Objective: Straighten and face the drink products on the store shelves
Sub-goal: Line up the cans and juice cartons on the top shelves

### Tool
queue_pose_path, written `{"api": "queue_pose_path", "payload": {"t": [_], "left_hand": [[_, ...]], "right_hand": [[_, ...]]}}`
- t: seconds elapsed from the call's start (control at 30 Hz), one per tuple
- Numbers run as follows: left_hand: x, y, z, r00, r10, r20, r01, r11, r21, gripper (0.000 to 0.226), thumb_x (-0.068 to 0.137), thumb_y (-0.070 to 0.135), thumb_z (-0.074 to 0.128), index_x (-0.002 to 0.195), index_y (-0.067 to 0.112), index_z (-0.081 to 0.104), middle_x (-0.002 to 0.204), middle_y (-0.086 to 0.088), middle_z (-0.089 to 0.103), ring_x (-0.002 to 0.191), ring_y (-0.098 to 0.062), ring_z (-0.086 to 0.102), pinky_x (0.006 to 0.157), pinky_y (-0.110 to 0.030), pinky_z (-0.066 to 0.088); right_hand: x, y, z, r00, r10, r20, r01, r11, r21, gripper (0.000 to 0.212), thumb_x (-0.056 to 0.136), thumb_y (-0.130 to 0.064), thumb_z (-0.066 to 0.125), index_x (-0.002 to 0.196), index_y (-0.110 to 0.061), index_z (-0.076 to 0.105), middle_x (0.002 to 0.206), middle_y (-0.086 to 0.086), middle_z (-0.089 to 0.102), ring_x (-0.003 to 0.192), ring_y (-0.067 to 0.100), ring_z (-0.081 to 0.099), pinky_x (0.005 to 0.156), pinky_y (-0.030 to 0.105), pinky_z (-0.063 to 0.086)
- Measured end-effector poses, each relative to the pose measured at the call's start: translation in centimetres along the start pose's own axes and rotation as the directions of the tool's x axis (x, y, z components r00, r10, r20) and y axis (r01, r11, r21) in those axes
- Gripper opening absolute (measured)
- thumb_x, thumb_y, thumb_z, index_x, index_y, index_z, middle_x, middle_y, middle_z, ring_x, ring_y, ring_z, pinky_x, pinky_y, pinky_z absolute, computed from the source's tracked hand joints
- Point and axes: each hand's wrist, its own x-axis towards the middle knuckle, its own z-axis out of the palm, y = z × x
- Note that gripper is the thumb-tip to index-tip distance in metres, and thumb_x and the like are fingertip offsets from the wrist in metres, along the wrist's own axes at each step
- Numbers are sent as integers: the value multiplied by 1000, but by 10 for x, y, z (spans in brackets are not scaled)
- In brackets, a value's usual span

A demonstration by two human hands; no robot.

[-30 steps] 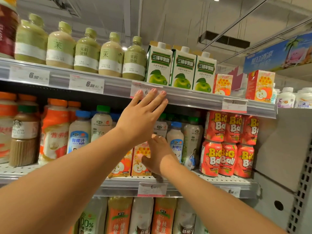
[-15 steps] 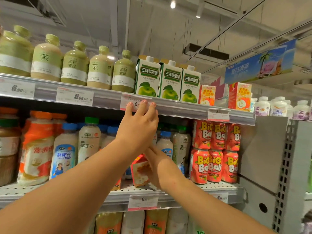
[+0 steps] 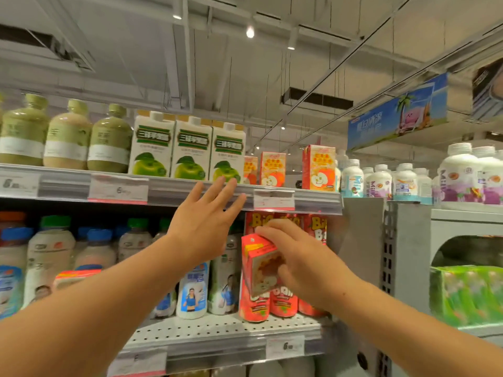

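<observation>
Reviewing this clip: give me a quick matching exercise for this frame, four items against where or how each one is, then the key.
Things:
1. small red apple carton
2. left hand
3. green apple cartons
4. Big Ball cans

States:
A. standing in a row on the top shelf
B. open, fingers spread, at the top shelf's front rail
C. held by the right hand, off the shelf
D. stacked at the right end of the middle shelf

Pairs: 1-C, 2-B, 3-A, 4-D

Bare forearms, no sleeves, no jewellery
</observation>
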Motion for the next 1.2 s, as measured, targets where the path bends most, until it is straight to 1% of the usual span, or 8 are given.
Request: {"api": "queue_pose_path", "payload": {"t": [0.2, 0.3, 0.43, 0.7, 0.83, 0.93, 1.07, 1.2], "left_hand": [[20, 25, -6, 987, -156, 47, 153, 987, 58, 63, 88, 31, 53, 145, 13, 33, 155, -23, 21, 143, -43, 17, 111, -63, 19], [27, 28, -9, 979, -192, 64, 188, 980, 58, 59, 88, 29, 53, 143, 10, 40, 150, -22, 29, 140, -43, 22, 111, -61, 23], [26, 32, -7, 974, -210, 84, 203, 975, 85, 66, 90, 34, 51, 147, 7, 33, 153, -20, 21, 142, -42, 15, 113, -58, 19], [24, 33, -13, 972, -226, 68, 222, 973, 57, 61, 72, 21, 74, 126, -2, 60, 135, -29, 48, 128, -51, 40, 101, -65, 37], [24, 34, -14, 977, -209, 47, 207, 977, 42, 62, 54, 15, 86, 110, -7, 69, 119, -33, 58, 114, -55, 52, 87, -68, 46], [24, 34, -14, 976, -214, 43, 214, 977, 19, 65, 45, 14, 91, 103, -7, 71, 114, -34, 61, 107, -56, 57, 81, -69, 48], [24, 31, -9, 977, -206, 50, 204, 978, 37, 70, 55, 19, 88, 117, -4, 65, 126, -34, 55, 118, -55, 50, 90, -69, 43], [24, 29, 5, 977, -205, 66, 202, 978, 49, 72, 93, 32, 53, 152, 8, 19, 158, -24, 7, 145, -46, 3, 115, -61, 10]], "right_hand": [[44, 63, -79, 976, 32, -215, -22, 998, 51, 67, 74, 9, 61, 137, -10, 47, 135, 7, 52, 120, 25, 52, 93, 34, 48], [91, 85, -107, 957, 119, -264, -117, 993, 24, 53, 83, -5, 64, 134, -16, 50, 125, 5, 60, 108, 25, 57, 84, 36, 50], [148, 109, -108, 970, 211, -117, -230, 956, -184, 48, 88, -42, 66, 129, -26, 49, 103, -6, 58, 93, 17, 51, 88, 41, 42], [183, 147, -81, 940, 336, 62, -297, 895, -334, 38, 87, -57, 58, 112, -29, 53, 96, -7, 62, 98, 21, 53, 97, 44, 23], [183, 152, -80, 914, 385, 128, -328, 887, -324, 37, 90, -54, 56, 115, -27, 54, 100, -4, 64, 98, 22, 57, 100, 47, 34], [183, 149, -83, 894, 399, 206, -361, 911, -199, 37, 91, -43, 60, 121, -21, 53, 101, 0, 64, 88, 20, 62, 73, 32, 51], [184, 146, -85, 892, 398, 215, -361, 913, -193, 37, 92, -39, 61, 123, -19, 53, 102, 0, 65, 88, 20, 64, 69, 30, 51], [182, 145, -82, 872, 429, 236, -384, 898, -213, 40, 93, -40, 59, 126, -19, 51, 108, 3, 66, 95, 22, 64, 80, 36, 53]]}}
